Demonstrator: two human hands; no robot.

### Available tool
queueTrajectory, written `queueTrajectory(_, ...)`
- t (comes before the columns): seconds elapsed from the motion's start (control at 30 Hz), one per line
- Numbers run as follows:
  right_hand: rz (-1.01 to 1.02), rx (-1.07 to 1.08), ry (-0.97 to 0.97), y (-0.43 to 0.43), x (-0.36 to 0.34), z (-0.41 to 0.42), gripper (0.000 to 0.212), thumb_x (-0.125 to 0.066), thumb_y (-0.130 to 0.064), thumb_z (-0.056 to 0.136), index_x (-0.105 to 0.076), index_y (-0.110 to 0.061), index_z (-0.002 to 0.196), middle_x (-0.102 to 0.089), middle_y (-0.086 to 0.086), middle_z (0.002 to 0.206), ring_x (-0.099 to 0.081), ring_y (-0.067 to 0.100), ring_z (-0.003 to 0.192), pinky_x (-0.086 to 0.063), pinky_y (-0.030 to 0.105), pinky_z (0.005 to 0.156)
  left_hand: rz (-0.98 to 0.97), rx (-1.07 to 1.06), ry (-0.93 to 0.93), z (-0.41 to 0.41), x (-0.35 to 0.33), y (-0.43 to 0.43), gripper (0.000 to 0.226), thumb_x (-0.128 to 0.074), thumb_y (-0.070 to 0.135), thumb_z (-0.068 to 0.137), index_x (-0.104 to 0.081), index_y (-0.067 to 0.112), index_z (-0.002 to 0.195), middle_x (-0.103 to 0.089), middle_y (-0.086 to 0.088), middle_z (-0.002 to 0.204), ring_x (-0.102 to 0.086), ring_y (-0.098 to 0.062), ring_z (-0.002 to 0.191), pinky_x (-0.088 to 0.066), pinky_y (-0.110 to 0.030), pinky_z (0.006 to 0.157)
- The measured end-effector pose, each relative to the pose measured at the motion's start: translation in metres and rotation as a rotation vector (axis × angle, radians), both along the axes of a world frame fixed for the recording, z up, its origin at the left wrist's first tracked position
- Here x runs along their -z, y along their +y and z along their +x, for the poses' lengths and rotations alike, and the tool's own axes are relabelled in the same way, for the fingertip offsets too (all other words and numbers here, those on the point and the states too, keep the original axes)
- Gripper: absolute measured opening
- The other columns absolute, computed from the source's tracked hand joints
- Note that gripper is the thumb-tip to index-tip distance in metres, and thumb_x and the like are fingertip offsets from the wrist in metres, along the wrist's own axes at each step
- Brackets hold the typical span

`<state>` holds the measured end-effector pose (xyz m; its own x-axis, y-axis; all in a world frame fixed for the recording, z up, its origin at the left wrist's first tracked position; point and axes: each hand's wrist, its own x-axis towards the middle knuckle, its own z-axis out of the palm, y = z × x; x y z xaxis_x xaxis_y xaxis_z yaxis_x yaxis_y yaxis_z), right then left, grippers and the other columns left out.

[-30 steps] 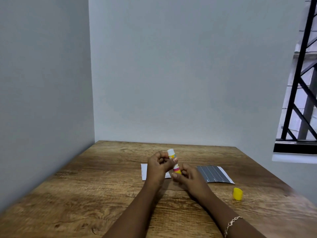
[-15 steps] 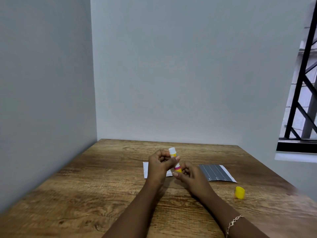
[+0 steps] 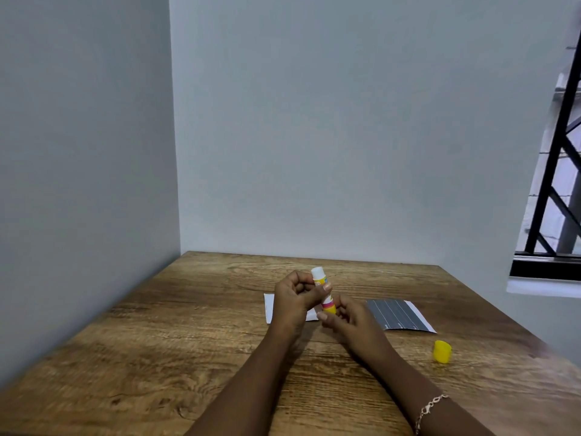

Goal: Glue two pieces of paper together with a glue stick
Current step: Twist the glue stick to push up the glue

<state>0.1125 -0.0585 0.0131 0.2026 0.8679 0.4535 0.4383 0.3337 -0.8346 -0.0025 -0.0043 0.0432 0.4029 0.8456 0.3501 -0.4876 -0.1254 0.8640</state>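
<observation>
Just below the middle of the frame, my left hand (image 3: 294,298) has its grip closed around the upper body of the uncapped glue stick (image 3: 323,291), white tip tilted up. My right hand (image 3: 344,319) pinches the stick's yellow base between thumb and fingers. Behind my hands a white paper (image 3: 269,308) and, to the right, a grey lined paper (image 3: 397,314) lie flat on the wooden tabletop (image 3: 157,357). The yellow cap (image 3: 442,351) stands at lower right.

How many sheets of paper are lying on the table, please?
2: a white sheet mostly hidden behind the left hand, and a dark lined sheet right of the right hand. More could lie hidden beneath.
</observation>
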Motion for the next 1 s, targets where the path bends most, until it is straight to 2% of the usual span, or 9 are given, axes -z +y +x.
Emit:
queueTrajectory(0.07,0.000,-0.024,-0.014,-0.0009,-0.0032,-0.0028,0.009,-0.058,-0.016,0.087,-0.060,-0.008,0.090,-0.061,0.003,0.072,-0.058,0.009,0.069,-0.047,0.020,0.064,0.006,0.015,-0.009,-0.0011,-0.0007,0.0011,0.015,-0.066,-0.007,0.076,-0.056,0.005,0.077,-0.062,-0.007,0.068,-0.061,-0.013,0.061,-0.053,-0.019,0.056)
queueTrajectory(0.27,-0.146,-0.338,0.385,-0.0051,-0.0042,0.0010,0.028,-0.046,-0.026,0.088,-0.060,-0.002,0.090,-0.065,0.008,0.072,-0.058,0.014,0.064,-0.048,0.024,0.062,-0.013,0.156,-0.021,-0.0028,-0.0021,0.0007,0.011,-0.058,-0.003,0.084,-0.060,0.004,0.091,-0.073,-0.005,0.073,-0.069,-0.011,0.065,-0.053,-0.018,0.056)
queueTrajectory(0.37,-0.100,-0.214,0.280,-0.0017,-0.0018,0.0006,0.022,-0.059,-0.025,0.085,-0.060,-0.005,0.093,-0.063,0.007,0.072,-0.057,0.015,0.066,-0.048,0.025,0.064,-0.004,0.047,-0.001,-0.0012,-0.0016,0.0026,0.014,-0.063,-0.005,0.080,-0.057,0.008,0.081,-0.065,-0.010,0.075,-0.062,-0.015,0.065,-0.052,-0.017,0.056)
queueTrajectory(0.43,-0.045,-0.098,0.191,0.0017,0.0005,0.0001,0.035,-0.069,-0.033,0.071,-0.059,-0.004,0.090,-0.061,0.009,0.071,-0.057,0.016,0.068,-0.047,0.028,0.064,-0.006,0.017,0.006,-0.0004,-0.0003,0.0028,0.016,-0.065,-0.006,0.077,-0.055,0.006,0.078,-0.062,-0.009,0.072,-0.060,-0.013,0.063,-0.052,-0.018,0.058)
queueTrajectory(0.53,0.001,-0.029,0.065,0.0017,-0.0006,-0.0004,0.040,-0.063,-0.037,0.071,-0.059,-0.002,0.089,-0.059,0.010,0.072,-0.056,0.016,0.068,-0.047,0.028,0.064,-0.006,0.029,0.005,-0.0001,0.0012,0.0029,0.013,-0.065,-0.005,0.078,-0.055,0.003,0.081,-0.063,-0.007,0.070,-0.061,-0.012,0.061,-0.052,-0.019,0.057)
queueTrajectory(0.6,-0.025,-0.114,0.104,-0.0004,-0.0034,-0.0022,0.032,-0.054,-0.033,0.080,-0.060,-0.002,0.088,-0.062,0.005,0.068,-0.057,0.013,0.066,-0.047,0.027,0.065,-0.013,0.090,-0.023,-0.0026,-0.0004,0.0041,0.009,-0.061,-0.003,0.082,-0.058,0.005,0.085,-0.070,-0.005,0.071,-0.066,-0.013,0.065,-0.054,-0.020,0.060)
queueTrajectory(0.73,-0.118,-0.317,0.371,-0.0068,-0.0069,-0.0035,0.035,-0.038,-0.028,0.094,-0.058,0.000,0.090,-0.063,0.010,0.070,-0.057,0.015,0.064,-0.049,0.026,0.062,-0.013,0.174,-0.038,-0.0052,-0.0028,0.0051,0.011,-0.055,0.000,0.086,-0.060,0.007,0.094,-0.075,-0.001,0.072,-0.069,-0.008,0.066,-0.054,-0.017,0.058)
queueTrajectory(0.87,-0.047,-0.171,0.276,-0.0029,-0.0036,-0.0037,0.020,-0.049,-0.018,0.090,-0.055,-0.001,0.096,-0.062,0.007,0.068,-0.055,0.017,0.065,-0.045,0.030,0.064,-0.018,0.096,-0.048,-0.0020,-0.0009,0.0045,0.015,-0.060,-0.005,0.081,-0.058,0.009,0.079,-0.073,-0.002,0.071,-0.066,-0.010,0.065,-0.054,-0.020,0.061)
queueTrajectory(1.0,-0.026,-0.116,0.234,-0.0028,-0.0051,-0.0034,0.032,-0.053,-0.033,0.088,-0.055,-0.001,0.088,-0.062,0.003,0.064,-0.054,0.016,0.061,-0.045,0.031,0.062,-0.009,0.103,-0.049,0.0007,-0.0002,0.0038,0.012,-0.061,-0.005,0.081,-0.058,0.007,0.082,-0.071,-0.003,0.072,-0.067,-0.010,0.067,-0.055,-0.019,0.063)
